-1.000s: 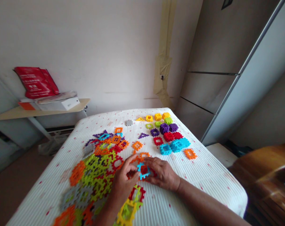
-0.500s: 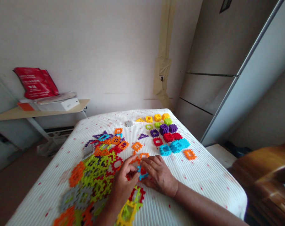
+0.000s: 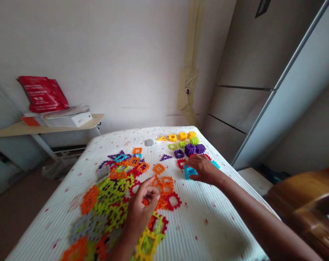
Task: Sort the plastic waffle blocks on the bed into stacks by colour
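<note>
My left hand (image 3: pixel 144 203) hovers at the right side of a mixed heap of plastic building pieces (image 3: pixel 112 195). Its fingers are loosely curled and apart, with nothing visible between them. Beside it lie several orange pieces (image 3: pixel 167 185) and a red square piece (image 3: pixel 173 200). My right hand (image 3: pixel 204 168) reaches over the blue stacks at the right, its thumb and fingers around a blue square piece (image 3: pixel 190 172). The hand hides most of the blue stacks and part of the red ones (image 3: pixel 181 164).
Behind my right hand stand purple (image 3: pixel 190 149), green (image 3: pixel 194 140) and yellow stacks (image 3: pixel 182 136). A grey piece (image 3: pixel 149 142) and a purple triangle (image 3: pixel 165 157) lie farther left. A side table (image 3: pixel 96 123) and a tall cabinet (image 3: pixel 235 98) flank the cloth-covered table (image 3: pixel 221 224).
My right hand has moved away from my left, to the right and farther back, over the blue stacks. The blue piece between my hands is gone from there, baring orange and red pieces.
</note>
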### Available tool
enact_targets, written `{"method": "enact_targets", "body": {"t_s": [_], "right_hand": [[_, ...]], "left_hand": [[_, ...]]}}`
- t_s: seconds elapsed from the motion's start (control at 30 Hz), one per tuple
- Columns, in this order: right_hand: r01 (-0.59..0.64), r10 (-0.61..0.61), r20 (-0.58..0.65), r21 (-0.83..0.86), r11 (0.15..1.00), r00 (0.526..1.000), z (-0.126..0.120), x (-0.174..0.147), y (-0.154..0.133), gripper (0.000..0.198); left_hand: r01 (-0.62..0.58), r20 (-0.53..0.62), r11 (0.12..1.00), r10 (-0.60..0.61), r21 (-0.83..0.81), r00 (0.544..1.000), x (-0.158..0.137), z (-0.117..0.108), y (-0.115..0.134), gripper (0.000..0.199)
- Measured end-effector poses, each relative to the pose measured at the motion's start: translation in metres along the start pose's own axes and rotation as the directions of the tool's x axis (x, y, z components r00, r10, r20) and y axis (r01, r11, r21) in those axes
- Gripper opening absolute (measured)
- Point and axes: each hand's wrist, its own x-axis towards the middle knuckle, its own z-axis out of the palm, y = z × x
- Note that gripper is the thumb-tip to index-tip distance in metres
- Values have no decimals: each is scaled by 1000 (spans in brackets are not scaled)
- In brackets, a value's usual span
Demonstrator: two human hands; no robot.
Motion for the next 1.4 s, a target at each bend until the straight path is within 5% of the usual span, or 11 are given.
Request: {"method": "enact_targets", "body": {"t_s": [0.3, 1.4], "right_hand": [[-40, 52, 227, -56, 998, 972, 0, 5, 10, 36], [-7, 45, 242, -155, 988, 969, 22, 11, 13, 56]], "left_hand": [[-7, 16, 1000, 7, 3, 1000, -1, 0, -4, 43], [38, 22, 999, -38, -7, 999, -1, 2, 0, 43]]}}
